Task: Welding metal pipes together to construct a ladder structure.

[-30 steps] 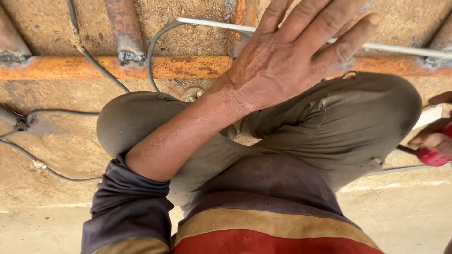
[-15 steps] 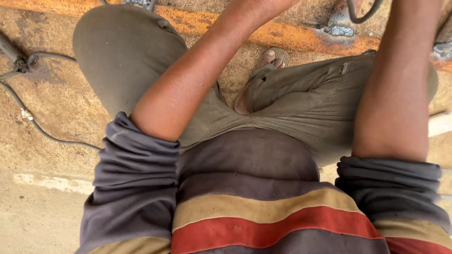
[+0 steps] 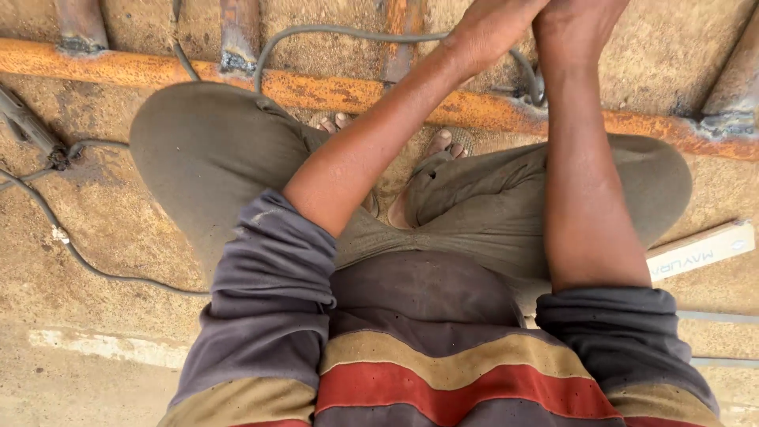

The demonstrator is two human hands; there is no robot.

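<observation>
I am squatting on a sandy floor, knees spread, bare feet under me. Both forearms reach forward over a rusty orange steel bar. My left hand and my right hand meet at the top edge of the view, close together above a grey cable. The fingers are cut off by the frame, so what they hold is hidden. My sleeves are grey with tan and red stripes.
Short rusty uprights are welded to the bar at the far side. A clamp with a thin cable lies at the left. A long narrow cardboard box rests on the floor at the right.
A second ago only the left hand was spread wide in front of the camera. Now both forearms stretch forward and the hands meet at the top edge; the view has shifted.
</observation>
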